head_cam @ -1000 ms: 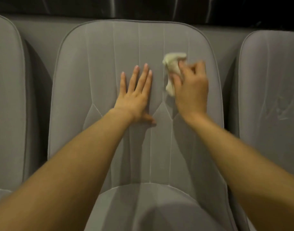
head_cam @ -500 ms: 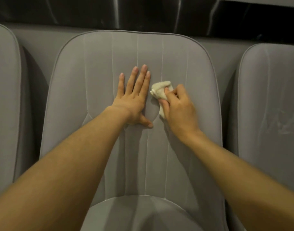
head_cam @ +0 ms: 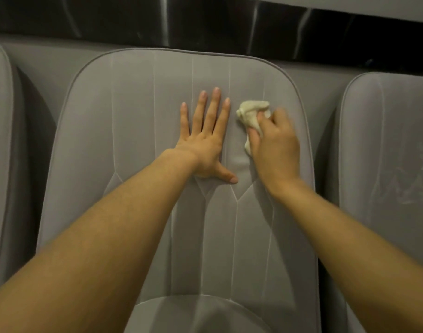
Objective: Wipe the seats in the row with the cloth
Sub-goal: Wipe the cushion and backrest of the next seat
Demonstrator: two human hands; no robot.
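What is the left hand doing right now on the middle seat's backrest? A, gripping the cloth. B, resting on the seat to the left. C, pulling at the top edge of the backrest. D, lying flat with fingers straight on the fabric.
D: the left hand lies flat with straight fingers on the middle seat's backrest, while the right hand grips the cloth.

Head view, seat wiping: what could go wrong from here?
The small crumpled cream cloth is bunched in the right hand, so it touches only a narrow patch of the grey fabric middle seat backrest; areas may be missed. The left hand lies flat on that backrest, so fabric beneath could go unwiped. The grey right seat shows pale smears.
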